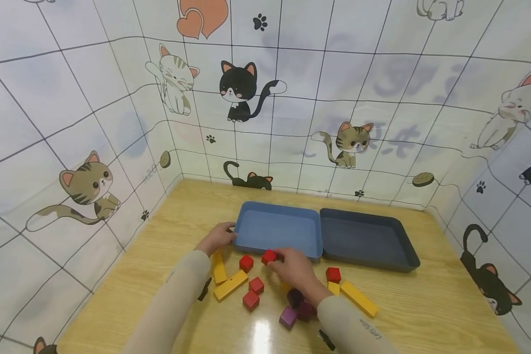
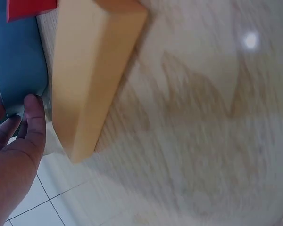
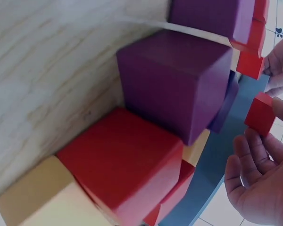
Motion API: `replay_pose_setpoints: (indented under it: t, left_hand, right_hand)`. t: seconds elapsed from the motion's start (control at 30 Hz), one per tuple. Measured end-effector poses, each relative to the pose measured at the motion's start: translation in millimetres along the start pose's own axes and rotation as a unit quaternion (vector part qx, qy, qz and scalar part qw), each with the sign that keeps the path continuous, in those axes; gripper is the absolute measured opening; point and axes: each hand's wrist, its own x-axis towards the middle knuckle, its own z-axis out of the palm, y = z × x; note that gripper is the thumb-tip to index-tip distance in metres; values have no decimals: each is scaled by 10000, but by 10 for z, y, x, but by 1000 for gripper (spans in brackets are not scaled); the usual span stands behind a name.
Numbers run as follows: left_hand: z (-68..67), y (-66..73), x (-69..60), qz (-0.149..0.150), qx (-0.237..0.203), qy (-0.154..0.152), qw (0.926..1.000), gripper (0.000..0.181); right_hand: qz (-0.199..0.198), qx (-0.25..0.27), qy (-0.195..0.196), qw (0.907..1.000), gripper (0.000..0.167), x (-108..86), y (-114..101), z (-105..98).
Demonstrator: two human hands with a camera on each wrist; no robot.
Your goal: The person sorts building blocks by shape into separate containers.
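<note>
Tbl (image 1: pixel 425 309), prob. wood: 2 trays (image 1: pixel 279 227), clrd blks (image 1: pixel 250 301).

**A small cat-print booth**

The place looks like a screened-off booth: pale wall coverings (image 1: pixel 287 152), gridded like tiles and printed with cartoon cats (image 1: pixel 238 83), enclose three sides of a wood-grained bench (image 1: pixel 433 309). Whether it stands in a home or a workplace cannot be told.

Right sleeve (image 1: pixel 354 327): small script, looks like "Let's Slim". Wall (image 1: pixel 301 110): faint show-through characters, unreadable.
</note>
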Motion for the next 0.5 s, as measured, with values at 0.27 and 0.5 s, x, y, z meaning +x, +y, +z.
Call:
replay_pose_setpoints:
  t: [0.27,0.5]
  left_hand:
    - [69,-8,17,-96,-522,215,9984,44]
    - [35,-26,10,-323,-569,194,9977,46]
  right_hand:
    - [374,278,-17,9989,45,38,45,-106]
    - [273,263,-42,9993,44,159,35,-193]
